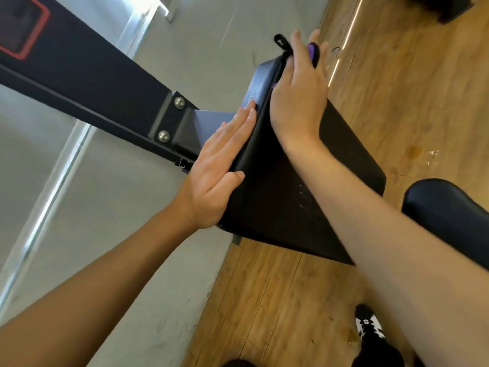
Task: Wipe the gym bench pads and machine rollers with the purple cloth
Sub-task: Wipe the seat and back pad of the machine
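Note:
A black padded bench pad (277, 186) runs through the middle of the view, bolted to a dark steel frame. My left hand (219, 170) lies flat with straight fingers against the pad's left side edge. My right hand (299, 94) presses on the far top end of the pad with the purple cloth (313, 53) under it. Only a purple fold and a dark edge of the cloth show between and beyond the fingers; the rest is hidden under the hand.
The dark steel frame beam (87, 83) with two bolts crosses from the upper left. A second black pad (447, 215) sits at the right edge. Below lie a wooden floor (277, 300), a grey floor at the left, and my shoe (369, 324).

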Demonstrator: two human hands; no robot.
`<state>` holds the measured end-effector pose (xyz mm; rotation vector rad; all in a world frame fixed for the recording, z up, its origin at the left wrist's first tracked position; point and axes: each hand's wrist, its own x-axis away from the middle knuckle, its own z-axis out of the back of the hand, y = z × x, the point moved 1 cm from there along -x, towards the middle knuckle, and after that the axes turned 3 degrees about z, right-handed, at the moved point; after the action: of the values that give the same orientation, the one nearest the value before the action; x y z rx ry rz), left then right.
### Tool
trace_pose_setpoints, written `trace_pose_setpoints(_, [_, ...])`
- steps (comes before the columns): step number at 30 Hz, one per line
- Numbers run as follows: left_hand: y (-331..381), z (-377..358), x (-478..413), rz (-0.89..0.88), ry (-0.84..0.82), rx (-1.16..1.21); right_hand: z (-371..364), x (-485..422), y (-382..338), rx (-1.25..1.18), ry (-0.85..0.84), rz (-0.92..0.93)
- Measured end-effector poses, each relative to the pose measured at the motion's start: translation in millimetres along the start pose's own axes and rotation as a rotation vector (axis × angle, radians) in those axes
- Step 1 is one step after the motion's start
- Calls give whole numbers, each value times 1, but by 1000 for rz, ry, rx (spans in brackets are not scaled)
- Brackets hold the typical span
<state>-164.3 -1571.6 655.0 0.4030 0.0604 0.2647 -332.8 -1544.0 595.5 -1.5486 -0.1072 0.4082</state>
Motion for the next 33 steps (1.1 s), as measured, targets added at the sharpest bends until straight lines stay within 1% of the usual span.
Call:
trace_pose_setpoints(2, [-2,2,3,19,-2,-8,-3,30,-3,-20,34,15])
trace_pose_setpoints(4, [-2,2,6,14,5,-14,5,94,-7,-5,14,50])
trace_pose_setpoints(7, [-2,0,8,27,10,-4,27,203,8,18,-171,132])
trace_pose_setpoints(8, [-1,-1,8,37,7,6,33,223,13,33,-210,160])
trace_pose_setpoints(9, [0,0,7,42,10,17,35,225,16,36,-229,168])
trace_pose_setpoints(11, [3,1,6,33,16,22,29,182,9,21,-216,125])
trace_pose_setpoints(14, [4,1,0,29,-4,11,13,71,-1,21,-127,42])
trace_pose_setpoints(16, [3,3,-1,33,-7,-10,7,23,2,9,-72,39])
trace_pose_setpoints(18, [1,3,1,31,-5,-25,0,16,10,-29,-59,66])
trace_pose_setpoints(20, [-1,3,2,29,2,-41,-3,32,12,-113,-53,82])
trace_pose_setpoints(22, [0,2,4,31,-4,-50,1,59,18,-183,-90,80])
trace_pose_setpoints(24, [0,2,5,32,-4,-69,12,81,23,-216,-162,95])
trace_pose_setpoints(26, [0,3,5,25,-6,-84,23,84,25,-178,-197,87])
trace_pose_setpoints(27, [-1,4,5,23,-6,-90,27,80,23,-107,-195,100])
trace_pose_setpoints(29, [-2,3,6,19,-3,-107,30,64,20,44,-196,180])
trace_pose_setpoints(30, [-1,2,7,19,0,-120,30,55,19,82,-210,220])
trace_pose_setpoints(33, [9,2,7,34,-7,-179,30,37,18,37,-248,204])
